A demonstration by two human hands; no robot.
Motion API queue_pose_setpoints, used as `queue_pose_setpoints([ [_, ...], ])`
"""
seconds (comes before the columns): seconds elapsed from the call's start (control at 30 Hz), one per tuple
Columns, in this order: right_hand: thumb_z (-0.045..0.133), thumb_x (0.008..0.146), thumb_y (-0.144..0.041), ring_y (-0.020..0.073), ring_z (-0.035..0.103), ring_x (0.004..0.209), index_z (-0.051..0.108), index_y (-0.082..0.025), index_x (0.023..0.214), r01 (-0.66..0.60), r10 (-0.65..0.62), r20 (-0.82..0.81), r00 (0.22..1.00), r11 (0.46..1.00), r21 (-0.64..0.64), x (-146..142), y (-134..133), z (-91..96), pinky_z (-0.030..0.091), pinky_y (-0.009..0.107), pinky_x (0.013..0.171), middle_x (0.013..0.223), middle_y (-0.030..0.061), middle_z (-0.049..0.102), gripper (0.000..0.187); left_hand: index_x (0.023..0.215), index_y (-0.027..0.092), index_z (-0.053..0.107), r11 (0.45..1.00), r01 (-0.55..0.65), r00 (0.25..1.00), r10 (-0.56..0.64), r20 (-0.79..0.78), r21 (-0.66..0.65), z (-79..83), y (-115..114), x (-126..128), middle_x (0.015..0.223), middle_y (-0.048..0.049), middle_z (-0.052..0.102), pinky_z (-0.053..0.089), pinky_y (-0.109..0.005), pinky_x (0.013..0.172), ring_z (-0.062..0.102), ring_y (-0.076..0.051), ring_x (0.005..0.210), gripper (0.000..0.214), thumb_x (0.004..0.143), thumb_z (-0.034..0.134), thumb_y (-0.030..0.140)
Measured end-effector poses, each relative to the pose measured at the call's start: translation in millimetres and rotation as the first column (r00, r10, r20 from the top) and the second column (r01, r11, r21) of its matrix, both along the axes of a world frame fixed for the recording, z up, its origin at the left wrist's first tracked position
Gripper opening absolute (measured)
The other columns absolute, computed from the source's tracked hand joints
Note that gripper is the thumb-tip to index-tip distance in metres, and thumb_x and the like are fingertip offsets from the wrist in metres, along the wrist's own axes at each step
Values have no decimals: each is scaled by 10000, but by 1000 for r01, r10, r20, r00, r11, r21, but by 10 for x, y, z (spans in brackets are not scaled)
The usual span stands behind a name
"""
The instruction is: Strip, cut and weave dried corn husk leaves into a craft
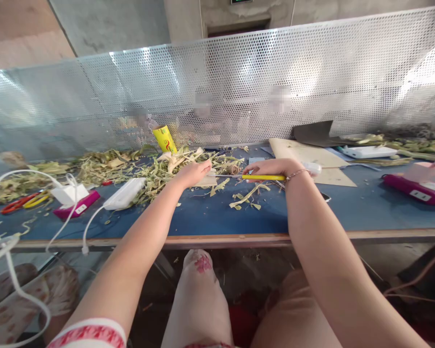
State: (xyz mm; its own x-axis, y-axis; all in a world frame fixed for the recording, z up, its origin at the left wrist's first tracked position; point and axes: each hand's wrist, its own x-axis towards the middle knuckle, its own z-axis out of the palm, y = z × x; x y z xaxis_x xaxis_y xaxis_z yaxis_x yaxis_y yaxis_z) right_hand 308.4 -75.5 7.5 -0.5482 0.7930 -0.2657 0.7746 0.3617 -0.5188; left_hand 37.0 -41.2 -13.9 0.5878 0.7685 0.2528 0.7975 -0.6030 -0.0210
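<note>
My right hand (271, 167) is closed round a yellow-handled tool (264, 177), perhaps scissors or a knife, held flat over the blue table (217, 212). My left hand (195, 173) presses closed fingers on a pale strip of plant material (207, 180) at the edge of a heap of dry green and straw-coloured leaves (159, 169). The tool's tip points at that strip. Cut scraps (244, 198) lie just in front of my hands.
A perforated metal screen (239, 87) walls the table's far side. At left sit a white power bank (125, 193) with cables, a pink device (76, 205) and red and yellow scissors (21, 202). A yellow roll (164, 138), cardboard (308, 157) and another pink device (416, 186) lie further along.
</note>
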Motion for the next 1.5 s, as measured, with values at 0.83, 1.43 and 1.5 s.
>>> queue_pose_setpoints([
  [0.83,534,706,-447,245,530,1040,574,-293,1130,-7,4,16,1000,989,149,164,105,-82,438,318,840,1238,5,534,453,990,239,511,1000,-23,1000,23,9,-20,-2,22,-21,769,-32,604,346,-246,598,528,-153,653,330,872,249,401],
  [1.43,537,709,-563,241,558,909,572,-258,1119,-52,47,53,997,995,82,-63,-48,14,460,335,733,1056,51,607,512,988,214,530,988,-154,988,154,29,-20,86,83,-214,814,-59,602,367,-262,650,527,-158,711,303,866,278,330],
  [1.5,536,710,-562,239,554,920,568,-258,1124,-55,52,39,998,994,94,-67,-59,19,457,329,739,1072,49,601,514,992,220,531,988,-153,988,154,33,-22,66,98,-216,795,-53,598,363,-257,641,524,-156,697,308,865,279,343],
])
